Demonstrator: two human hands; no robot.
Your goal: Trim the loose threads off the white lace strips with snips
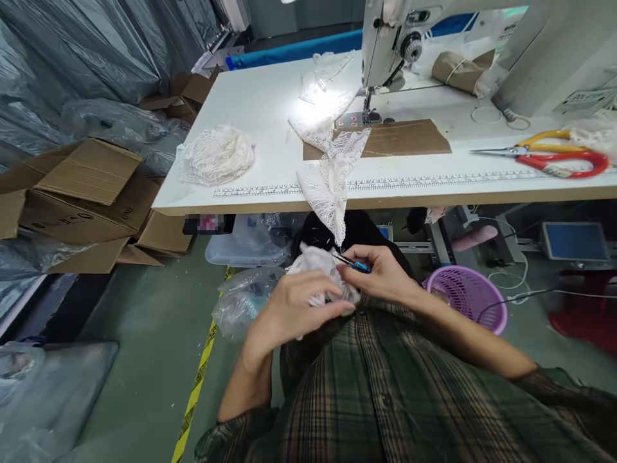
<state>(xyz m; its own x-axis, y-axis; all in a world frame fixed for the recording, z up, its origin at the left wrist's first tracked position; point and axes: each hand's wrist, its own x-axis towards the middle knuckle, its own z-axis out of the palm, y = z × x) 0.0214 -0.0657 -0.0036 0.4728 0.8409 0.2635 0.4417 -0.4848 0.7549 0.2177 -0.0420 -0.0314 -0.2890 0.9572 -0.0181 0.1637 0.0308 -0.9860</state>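
Over my lap, my left hand [306, 302] is closed around a bunch of white lace [313, 259]. My right hand [378, 273] grips small blue thread snips [355, 263], whose dark blades point left at the lace. Just above them, a strip of white lace [328, 193] hangs over the table's front edge, its tip close to the blades. That strip runs back up the table to the sewing machine's needle area [369, 116]. Whether the blades touch the thread between the two pieces, I cannot tell.
A pile of white lace [216, 154] lies on the left of the white table [270, 96]. Red and yellow scissors [554, 154] rest at the right. Cardboard boxes [91, 186] stand left, a purple basket [467, 299] below right, and a clear plastic bin [250, 241] under the table.
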